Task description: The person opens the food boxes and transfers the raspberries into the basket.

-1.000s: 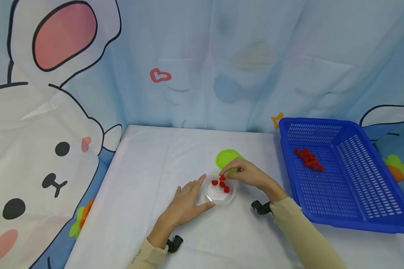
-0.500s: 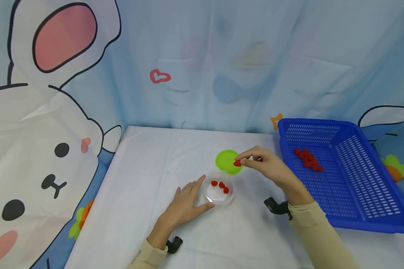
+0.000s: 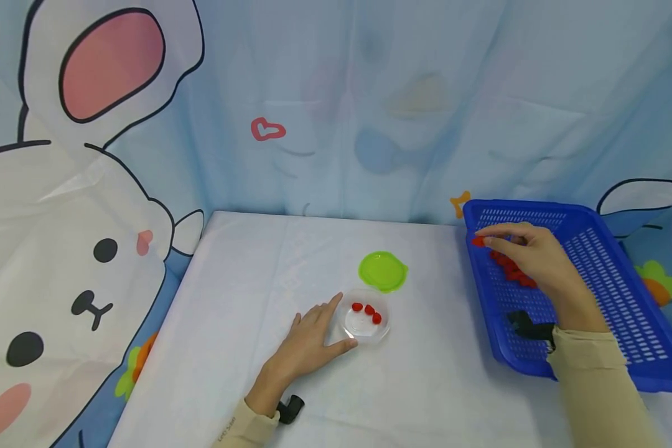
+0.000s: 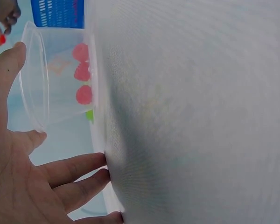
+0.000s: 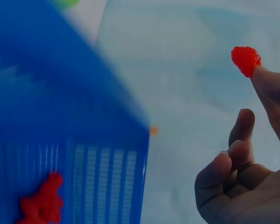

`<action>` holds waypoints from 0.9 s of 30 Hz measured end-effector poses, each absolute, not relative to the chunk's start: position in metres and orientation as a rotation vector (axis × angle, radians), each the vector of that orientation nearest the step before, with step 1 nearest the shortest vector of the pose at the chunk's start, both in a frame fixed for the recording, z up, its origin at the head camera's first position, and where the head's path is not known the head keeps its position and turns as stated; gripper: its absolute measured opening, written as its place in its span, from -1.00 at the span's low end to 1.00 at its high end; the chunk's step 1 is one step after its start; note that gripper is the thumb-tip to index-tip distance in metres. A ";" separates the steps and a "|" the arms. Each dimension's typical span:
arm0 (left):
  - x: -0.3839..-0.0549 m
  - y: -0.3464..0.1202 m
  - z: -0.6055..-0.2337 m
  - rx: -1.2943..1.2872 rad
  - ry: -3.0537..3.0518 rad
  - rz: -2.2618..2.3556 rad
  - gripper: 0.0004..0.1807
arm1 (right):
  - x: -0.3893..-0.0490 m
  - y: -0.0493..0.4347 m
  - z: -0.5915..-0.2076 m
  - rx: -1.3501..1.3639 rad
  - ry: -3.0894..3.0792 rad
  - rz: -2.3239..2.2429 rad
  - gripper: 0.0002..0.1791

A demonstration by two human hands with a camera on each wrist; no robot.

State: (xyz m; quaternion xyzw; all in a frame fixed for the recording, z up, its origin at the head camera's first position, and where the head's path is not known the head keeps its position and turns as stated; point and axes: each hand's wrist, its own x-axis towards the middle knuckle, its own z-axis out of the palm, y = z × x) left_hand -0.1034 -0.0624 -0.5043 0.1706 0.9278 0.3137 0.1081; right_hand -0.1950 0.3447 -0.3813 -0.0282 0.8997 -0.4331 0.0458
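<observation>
My right hand [image 3: 540,264] is over the left part of the blue basket [image 3: 484,311]. It pinches a red raspberry [image 5: 246,60] between thumb and fingertip, above the basket's rim. Below that hand lie several raspberries [image 3: 512,270] in the basket, partly hidden. My left hand [image 3: 302,348] rests on the table beside a clear plastic cup [image 3: 364,336], fingers spread and mostly straight. In the left wrist view, two fingertips are at the cup's rim, while other fingertips meet the white cloth. Three raspberries [image 4: 83,72] lie on the bottom of the cup.
A bright green lid [image 3: 383,271] lies just behind the cup on the white-covered table [image 3: 246,280]. A blue printed curtain [image 3: 325,93] hangs at the back, and a cartoon rabbit [image 3: 61,218] is printed at the left.
My right hand has lifted one raspberry out of the cup and carried it rightward, past the green lid, over the basket. My left hand has stayed beside the cup.
</observation>
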 end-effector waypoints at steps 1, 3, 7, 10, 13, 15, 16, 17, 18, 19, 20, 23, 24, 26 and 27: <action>-0.103 -0.062 -0.504 0.504 2.732 0.921 0.04 | -0.197 0.355 -0.383 -0.049 2.757 -1.302 -0.44; -0.102 -0.062 -0.503 0.510 2.739 0.916 0.04 | -0.201 0.377 -0.390 0.005 2.783 -1.285 -0.39; -0.102 -0.062 -0.502 0.511 2.746 0.899 0.04 | -0.209 0.414 -0.406 0.188 2.764 -1.324 -0.38; -0.102 -0.062 -0.501 0.510 2.742 0.898 0.04 | -0.213 0.436 -0.418 0.268 2.730 -1.314 -0.33; -0.102 -0.063 -0.502 0.508 2.740 0.900 0.04 | -0.217 0.449 -0.427 0.343 2.724 -1.263 -0.28; -0.103 -0.063 -0.502 0.508 2.740 0.898 0.04 | -0.220 0.456 -0.431 0.357 2.711 -1.224 -0.23; -0.103 -0.063 -0.503 0.508 2.741 0.897 0.04 | -0.222 0.459 -0.435 0.389 2.709 -1.207 -0.24; -0.103 -0.063 -0.503 0.508 2.742 0.897 0.04 | -0.224 0.461 -0.438 0.413 2.695 -1.197 -0.24; -0.103 -0.063 -0.503 0.508 2.741 0.898 0.04 | -0.227 0.464 -0.441 0.440 2.678 -1.192 -0.26; -0.103 -0.063 -0.503 0.508 2.740 0.900 0.04 | -0.229 0.467 -0.445 0.477 2.664 -1.179 -0.29; -0.103 -0.063 -0.503 0.508 2.738 0.901 0.04 | -0.232 0.469 -0.449 0.500 2.652 -1.168 -0.32; -0.103 -0.062 -0.503 0.504 2.735 0.906 0.04 | -0.237 0.476 -0.463 0.544 2.645 -1.095 -0.43; -0.103 -0.061 -0.503 0.503 2.733 0.906 0.04 | -0.238 0.479 -0.468 0.546 2.652 -1.066 -0.46; -0.102 -0.061 -0.503 0.500 2.733 0.903 0.04 | -0.239 0.482 -0.475 0.525 2.666 -1.026 -0.49; -0.103 -0.060 -0.503 0.499 2.732 0.903 0.04 | -0.238 0.484 -0.478 0.520 2.672 -1.011 -0.49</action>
